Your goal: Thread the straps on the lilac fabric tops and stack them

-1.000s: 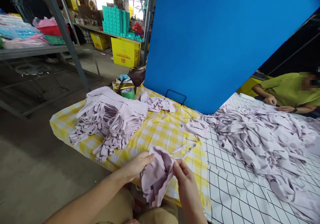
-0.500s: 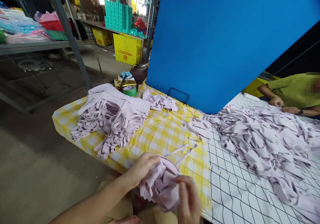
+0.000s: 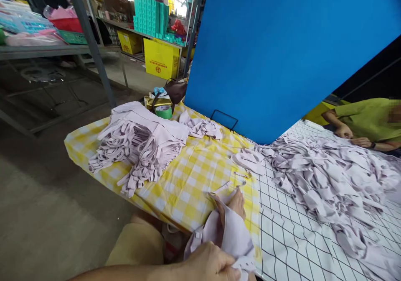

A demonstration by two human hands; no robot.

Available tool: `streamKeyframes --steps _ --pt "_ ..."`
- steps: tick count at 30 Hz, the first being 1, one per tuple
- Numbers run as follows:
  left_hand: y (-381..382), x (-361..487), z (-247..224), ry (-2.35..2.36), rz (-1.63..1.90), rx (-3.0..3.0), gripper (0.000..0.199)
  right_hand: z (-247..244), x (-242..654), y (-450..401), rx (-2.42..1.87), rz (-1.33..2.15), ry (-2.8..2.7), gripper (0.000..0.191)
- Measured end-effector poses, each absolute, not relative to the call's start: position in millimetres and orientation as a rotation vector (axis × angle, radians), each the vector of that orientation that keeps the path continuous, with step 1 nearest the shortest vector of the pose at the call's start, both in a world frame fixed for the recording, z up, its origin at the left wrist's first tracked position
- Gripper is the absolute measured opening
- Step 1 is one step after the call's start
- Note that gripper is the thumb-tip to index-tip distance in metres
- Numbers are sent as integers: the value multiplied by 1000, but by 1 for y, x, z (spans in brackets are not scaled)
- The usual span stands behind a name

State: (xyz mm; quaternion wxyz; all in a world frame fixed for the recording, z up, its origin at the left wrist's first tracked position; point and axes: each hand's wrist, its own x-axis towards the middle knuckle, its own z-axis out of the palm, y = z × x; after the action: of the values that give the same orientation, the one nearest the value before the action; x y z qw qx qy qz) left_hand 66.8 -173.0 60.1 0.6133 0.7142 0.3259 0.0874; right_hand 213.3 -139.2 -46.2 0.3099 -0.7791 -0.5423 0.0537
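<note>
A lilac fabric piece (image 3: 234, 235) hangs at the near table edge, held between both hands. My left hand (image 3: 209, 265) grips its lower part at the bottom of the view. My right hand (image 3: 236, 203) is mostly hidden behind the cloth, with only the fingers showing above its top edge. A neat stack of the same lilac pieces (image 3: 140, 143) lies to the left on the yellow checked cloth (image 3: 194, 172). A big loose heap of lilac pieces (image 3: 328, 176) covers the white grid cloth (image 3: 294, 243) to the right.
A tall blue board (image 3: 282, 42) stands across the table's back. A green tape roll (image 3: 163, 112) and a bag sit behind the stack. A person in a green shirt (image 3: 366, 116) rests their hands at the far right. Metal shelving (image 3: 90, 42) and yellow boxes stand to the left.
Both hands shifted down and right with the fabric piece. My left hand dropped to the bottom edge, and my right hand slid up behind the cloth.
</note>
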Motion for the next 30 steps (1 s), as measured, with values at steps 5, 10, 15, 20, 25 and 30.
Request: streamKeyframes --steps 5,10,15,20,25,30 --pt "-162 56 52 785 323 1478 35 -56 209 -104 -2016 233 -1540 63" --pt "-144 49 29 827 482 1169 42 -53 201 -92 -1598 382 -1594 23" --pt "-124 45 10 846 604 1010 47 -43 190 -104 -1489 527 -1657 19" --pt "-114 43 -2 869 640 993 46 -30 178 -117 -1510 616 -1734 20" --pt "-112 44 -9 919 643 1029 44 -22 163 -121 -1686 494 -1822 26" --pt "-110 39 -6 935 663 1043 44 -17 156 -110 -1791 603 -1807 22"
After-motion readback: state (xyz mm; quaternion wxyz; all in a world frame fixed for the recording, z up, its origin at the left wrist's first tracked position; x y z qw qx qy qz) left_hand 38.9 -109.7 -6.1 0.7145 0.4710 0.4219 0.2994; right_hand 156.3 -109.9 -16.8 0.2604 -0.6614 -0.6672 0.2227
